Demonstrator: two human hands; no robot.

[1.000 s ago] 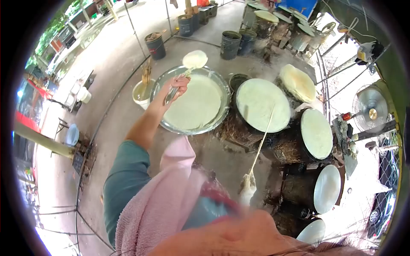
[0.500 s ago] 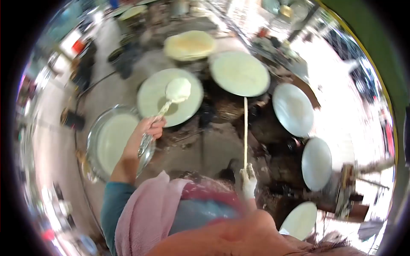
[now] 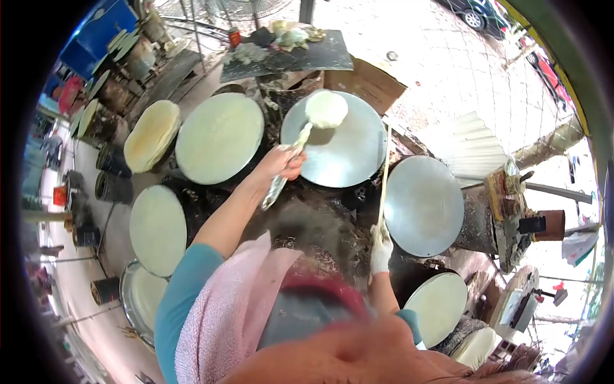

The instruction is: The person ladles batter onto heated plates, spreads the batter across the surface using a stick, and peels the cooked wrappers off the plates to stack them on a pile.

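My left hand is closed around the handle of a ladle, whose round head is covered in pale batter. The ladle hangs over a bare metal round griddle, casting a shadow on it. My right hand, in a whitish glove, grips a long thin stick that points forward between that griddle and a second bare griddle. Pale batter sheets cover a griddle to the left, another griddle nearer me, and one griddle at lower right.
A metal basin of pale batter stands at lower left. A yellowish stack of round sheets lies at the left. Beyond the griddles are a dark table with cloths and a cardboard box. A corrugated sheet leans at right.
My view has swung to the right. The ladle has gone from above a batter-covered round near the basin to above the bare griddle. The stick stays in my right hand.
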